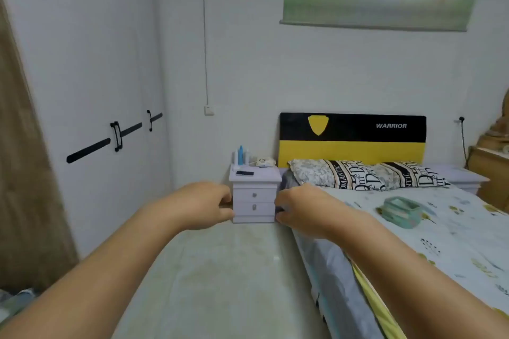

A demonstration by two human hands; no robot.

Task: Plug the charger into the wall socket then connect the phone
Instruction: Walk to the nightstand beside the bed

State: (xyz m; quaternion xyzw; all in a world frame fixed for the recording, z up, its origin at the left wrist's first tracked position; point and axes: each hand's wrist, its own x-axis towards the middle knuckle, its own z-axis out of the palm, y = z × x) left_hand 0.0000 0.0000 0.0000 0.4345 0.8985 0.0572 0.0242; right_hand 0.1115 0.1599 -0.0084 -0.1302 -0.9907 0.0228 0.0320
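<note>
A white wall socket (209,110) sits on the far wall, above and left of a white nightstand (254,195). On the nightstand top lie a dark phone (244,173) and a white coiled charger with cable (265,161). My left hand (205,205) and my right hand (301,208) are stretched out in front of me, well short of the nightstand, one on each side of it in the picture. Both have the fingers curled in, and nothing shows in either hand.
A blue bottle (240,155) stands on the nightstand. The bed (413,228) fills the right side, with pillows and a teal box (400,210) on it. A white wardrobe (91,118) lines the left wall. A strip of floor (220,270) leads to the nightstand.
</note>
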